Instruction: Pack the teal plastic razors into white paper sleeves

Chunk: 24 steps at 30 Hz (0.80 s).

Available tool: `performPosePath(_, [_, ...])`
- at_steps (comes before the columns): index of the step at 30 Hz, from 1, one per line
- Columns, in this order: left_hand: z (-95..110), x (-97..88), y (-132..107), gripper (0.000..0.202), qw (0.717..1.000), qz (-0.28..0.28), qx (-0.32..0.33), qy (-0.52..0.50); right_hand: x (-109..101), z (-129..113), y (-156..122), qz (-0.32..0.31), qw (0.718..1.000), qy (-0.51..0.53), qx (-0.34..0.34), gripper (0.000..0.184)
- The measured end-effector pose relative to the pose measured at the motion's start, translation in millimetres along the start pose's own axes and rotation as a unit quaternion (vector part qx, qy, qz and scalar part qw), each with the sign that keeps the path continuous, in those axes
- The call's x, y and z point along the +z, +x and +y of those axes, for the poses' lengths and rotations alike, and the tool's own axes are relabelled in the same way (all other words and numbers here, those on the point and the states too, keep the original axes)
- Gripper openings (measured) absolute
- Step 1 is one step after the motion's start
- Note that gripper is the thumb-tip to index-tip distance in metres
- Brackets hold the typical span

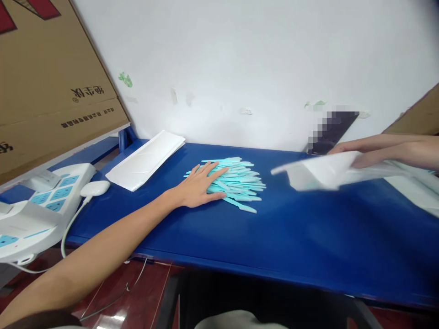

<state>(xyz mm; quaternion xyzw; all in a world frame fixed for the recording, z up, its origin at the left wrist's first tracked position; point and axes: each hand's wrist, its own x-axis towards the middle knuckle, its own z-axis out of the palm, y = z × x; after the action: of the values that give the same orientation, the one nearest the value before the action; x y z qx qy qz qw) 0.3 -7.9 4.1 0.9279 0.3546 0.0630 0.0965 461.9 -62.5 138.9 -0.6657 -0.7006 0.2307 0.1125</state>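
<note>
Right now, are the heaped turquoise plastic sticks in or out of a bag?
Out: the turquoise plastic sticks lie loose on the blue table, nothing enclosing them, left hand on top.

so, stick pile (242, 181) sits on the table (308, 237), left hand (196, 188) on top | from the pile: packet (146, 160) 10ish | power strip (63, 193) 9 o'clock, further out | wall (212, 59) 12 | co-worker's hands (368, 158) 3

Left hand (197, 187) palm-down, arm (103, 253) outstretched
</note>
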Motion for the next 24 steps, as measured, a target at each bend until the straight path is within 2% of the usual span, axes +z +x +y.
performPosePath(2, [-0.6,0.6,0.2,0.086,1.000,0.004,-0.002,0.010,9.1,-20.7,-8.9,-0.082,0.995,0.047,-0.030,0.044])
performPosePath(5, [-1.0,0.3,0.3,0.089,1.000,0.010,0.000,0.021,25.7,-45.2,-15.6,-0.084,0.987,0.100,-0.095,0.043])
performPosePath(7, [-0.4,-0.7,0.2,0.092,1.000,0.016,0.005,0.025,35.9,-52.9,-15.3,-0.082,0.981,0.124,-0.122,0.042])
performPosePath(13, [3.4,-3.5,-0.7,0.096,0.999,0.027,0.034,0.023,53.6,-57.4,-8.3,-0.129,0.971,0.172,-0.106,0.032])
performPosePath(15, [4.1,-3.5,-0.5,0.095,0.999,0.028,0.042,0.021,54.0,-58.4,-5.8,-0.127,0.977,0.138,-0.102,0.034])
performPosePath(18, [4.5,-3.3,0.2,0.097,0.998,0.032,0.044,0.019,50.0,-65.5,-0.9,-0.097,0.990,0.033,-0.099,0.042])
performPosePath(21, [4.9,-3.1,0.7,0.100,0.998,0.034,0.037,0.026,43.3,-83.9,5.1,-0.065,0.990,-0.064,-0.108,0.047])
performPosePath(24, [5.1,-2.5,0.9,0.105,0.999,0.035,0.017,0.034,36.1,-109.7,12.2,-0.055,0.984,-0.117,-0.123,0.049])
